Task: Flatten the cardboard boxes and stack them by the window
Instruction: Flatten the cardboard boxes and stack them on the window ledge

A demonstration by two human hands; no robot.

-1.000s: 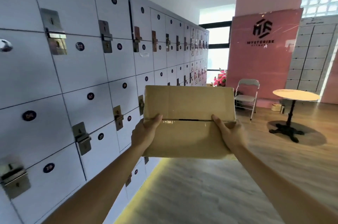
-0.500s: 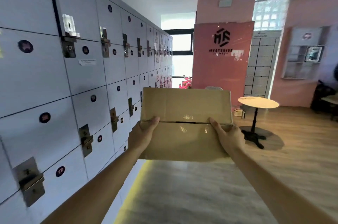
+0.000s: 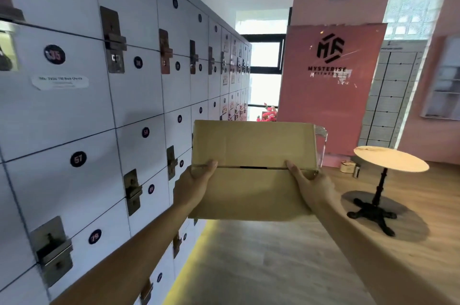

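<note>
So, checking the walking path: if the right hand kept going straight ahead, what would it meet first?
The right hand already grips the cardboard box. Beyond it, probably the folding chair, though depth is unclear.

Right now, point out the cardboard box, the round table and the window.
cardboard box (image 3: 254, 140), head view, upper brown panel.
round table (image 3: 390, 158), head view, middle of its pale top.
window (image 3: 265, 56), head view, bright pane beyond the lockers.

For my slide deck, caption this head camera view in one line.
Both hands, left hand and right hand, carry a brown cardboard box past white numbered lockers toward the bright window.
</note>
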